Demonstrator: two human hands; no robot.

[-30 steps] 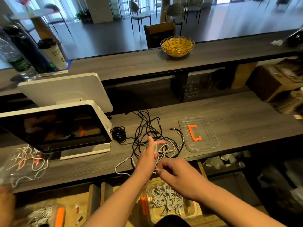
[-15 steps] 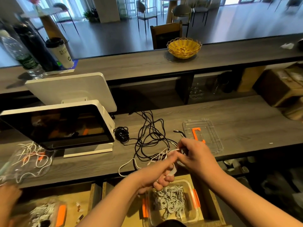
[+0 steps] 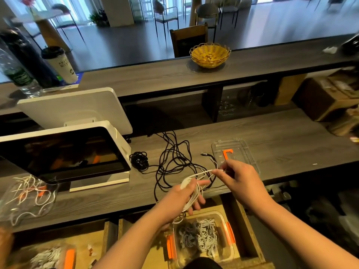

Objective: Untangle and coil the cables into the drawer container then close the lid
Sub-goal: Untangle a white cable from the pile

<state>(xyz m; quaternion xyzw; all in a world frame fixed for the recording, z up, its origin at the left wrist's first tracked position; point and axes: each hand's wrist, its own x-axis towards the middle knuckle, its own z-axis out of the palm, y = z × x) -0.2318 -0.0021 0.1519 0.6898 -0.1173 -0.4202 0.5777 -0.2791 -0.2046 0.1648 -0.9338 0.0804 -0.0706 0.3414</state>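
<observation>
Hands met over the front edge of the grey counter [image 3: 272, 136]. On the left, the left hand [image 3: 186, 197] was held palm inward, fingers loosely extended, with loops of the white cable [image 3: 194, 195] wound round them and a strand pressed under the thumb. From there the cable ran up and right to the right hand [image 3: 240, 179], which pinched its end between thumb and forefinger, the other fingers curled.

Farther left stood a white-framed screen [image 3: 64, 154], with a clear bag of white cords [image 3: 27, 193] in front of it. Behind the hands a tangle of black cables [image 3: 172, 162] sprawled on the counter, crossing just beside the white cable. To the right lay the clear lid [image 3: 239, 150] with an orange clip, partly hidden by the right hand. Below the hands, in the open drawer, sat the clear container [image 3: 202, 237] holding coiled cables.
</observation>
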